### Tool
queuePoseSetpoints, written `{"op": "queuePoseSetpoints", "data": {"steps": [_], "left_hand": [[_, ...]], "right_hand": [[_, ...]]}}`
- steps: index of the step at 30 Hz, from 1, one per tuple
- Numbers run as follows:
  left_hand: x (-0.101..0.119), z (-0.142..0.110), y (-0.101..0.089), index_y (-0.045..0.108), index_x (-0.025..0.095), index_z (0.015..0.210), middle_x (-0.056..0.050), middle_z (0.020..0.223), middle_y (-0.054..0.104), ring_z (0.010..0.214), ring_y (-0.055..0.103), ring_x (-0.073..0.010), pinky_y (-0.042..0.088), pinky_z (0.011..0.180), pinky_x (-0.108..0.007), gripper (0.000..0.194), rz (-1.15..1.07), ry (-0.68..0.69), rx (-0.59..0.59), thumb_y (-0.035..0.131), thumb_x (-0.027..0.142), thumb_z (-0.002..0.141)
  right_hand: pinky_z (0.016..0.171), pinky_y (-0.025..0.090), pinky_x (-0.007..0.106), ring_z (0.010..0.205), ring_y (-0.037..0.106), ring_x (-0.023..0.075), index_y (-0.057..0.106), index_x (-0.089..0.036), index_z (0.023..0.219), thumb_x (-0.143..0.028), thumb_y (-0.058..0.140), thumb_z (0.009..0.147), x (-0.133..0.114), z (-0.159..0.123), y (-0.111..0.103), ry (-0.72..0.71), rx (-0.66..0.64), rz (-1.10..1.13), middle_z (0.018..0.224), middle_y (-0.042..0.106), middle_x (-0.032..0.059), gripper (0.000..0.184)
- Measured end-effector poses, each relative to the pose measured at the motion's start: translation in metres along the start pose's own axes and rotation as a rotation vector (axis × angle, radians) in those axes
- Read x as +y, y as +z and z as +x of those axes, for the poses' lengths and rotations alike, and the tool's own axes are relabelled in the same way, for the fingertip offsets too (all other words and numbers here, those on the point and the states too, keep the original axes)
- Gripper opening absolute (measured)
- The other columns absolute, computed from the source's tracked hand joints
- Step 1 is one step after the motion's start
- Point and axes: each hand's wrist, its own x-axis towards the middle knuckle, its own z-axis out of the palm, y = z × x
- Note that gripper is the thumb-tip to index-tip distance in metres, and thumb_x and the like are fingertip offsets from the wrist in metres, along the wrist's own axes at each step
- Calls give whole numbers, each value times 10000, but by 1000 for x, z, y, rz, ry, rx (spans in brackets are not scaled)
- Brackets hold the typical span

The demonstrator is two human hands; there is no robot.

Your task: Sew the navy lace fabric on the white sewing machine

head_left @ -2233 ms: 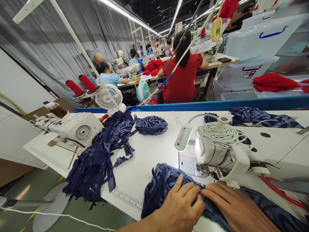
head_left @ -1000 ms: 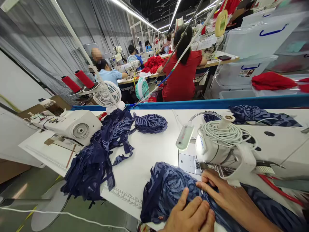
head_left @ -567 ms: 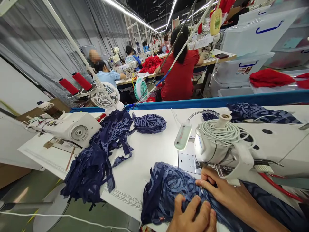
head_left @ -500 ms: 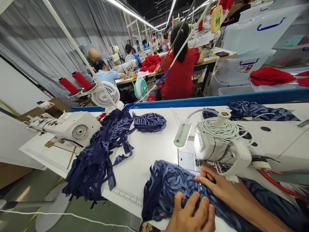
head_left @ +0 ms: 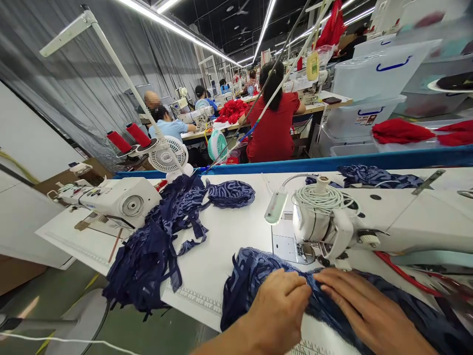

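Observation:
A navy lace garment [head_left: 251,276] lies on the white table [head_left: 236,231] in front of a white sewing machine [head_left: 332,222]. My left hand [head_left: 277,310] rests on the lace with its fingers curled and pinches a fold at the fingertips. My right hand [head_left: 365,310] lies flat on the lace just to the right, fingers stretched out, fingertips nearly meeting the left hand's. Both hands sit a little in front of the machine's needle area [head_left: 314,254].
A heap of navy lace pieces [head_left: 158,246] hangs over the table's left edge, beside a second machine [head_left: 111,197] and a small fan [head_left: 168,155]. More navy lace [head_left: 369,175] lies behind the machine. Other people sew at tables beyond a blue rail [head_left: 332,160].
My right hand has drawn back from under the machine head toward me. My left hand has moved forward onto the lace, so the fingertips now meet in front of the needle.

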Motion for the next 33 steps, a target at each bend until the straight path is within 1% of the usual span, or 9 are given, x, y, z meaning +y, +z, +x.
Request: {"op": "queuePoseSetpoints", "data": {"steps": [2,6,10,13,16,20,28,31,33], "left_hand": [[-6,5,2,634,147,1131,-95,1216,703,1198,637,-205,444,1151,-401,245,44,9,-58,458,95,969],[-16,-1,10,568,204,1312,-87,1434,595,1414,481,-248,299,1229,-584,318,104,-33,-116,425,163,1030],[-19,-8,4,473,259,1464,-45,1527,526,1475,404,-233,204,1263,-597,397,45,-115,-157,393,347,1086],[-21,-9,-7,323,256,1583,-39,1644,362,1544,270,-285,143,1274,-610,574,41,-169,-224,406,501,1070],[-23,-9,-16,263,278,1611,-29,1689,227,1569,176,-320,106,1270,-630,632,62,-200,-281,384,564,1060],[-24,-9,-19,255,297,1612,-25,1694,192,1573,156,-327,110,1263,-649,644,53,-221,-319,359,600,1054],[-25,-10,-16,287,301,1599,-18,1678,273,1557,224,-315,165,1251,-665,530,103,-189,-272,301,459,1094],[-22,-11,-15,322,230,1584,-93,1658,322,1537,270,-348,252,1231,-658,539,160,-173,-220,396,376,1070],[-18,-15,-16,367,170,1550,-154,1619,379,1512,318,-372,321,1200,-654,537,217,-145,-142,451,249,1025]], "right_hand": [[919,503,310,1014,696,167,684,-258,1182,-449,451,1042,-5,-2,2,-63,4,-29,1161,738,-23,333],[920,464,339,1053,680,190,655,-233,1270,-501,525,1000,-7,-9,6,-94,-17,-99,1220,719,-4,402],[955,430,345,1081,662,203,602,-224,1353,-586,557,950,-3,-17,5,-76,-55,-139,1291,685,8,544],[1001,405,359,1142,643,225,529,-211,1445,-604,585,913,-1,-20,5,-97,-103,-166,1386,632,20,664],[1032,386,372,1208,618,241,428,-197,1533,-605,556,914,-1,-20,4,-139,-121,-207,1465,570,25,752],[1011,429,382,1214,623,246,350,-203,1581,-617,541,915,-1,-22,3,-142,-119,-237,1490,545,20,807],[942,584,455,1250,618,306,196,-269,1631,-614,592,903,-3,-20,-1,-85,-185,-146,1508,518,54,898],[883,626,441,1234,630,296,178,-269,1634,-612,566,921,1,-20,-10,-97,-185,-159,1496,527,55,881],[892,622,417,1231,632,278,218,-291,1625,-576,543,937,4,-27,-19,-86,-176,-149,1488,536,29,813]]}}
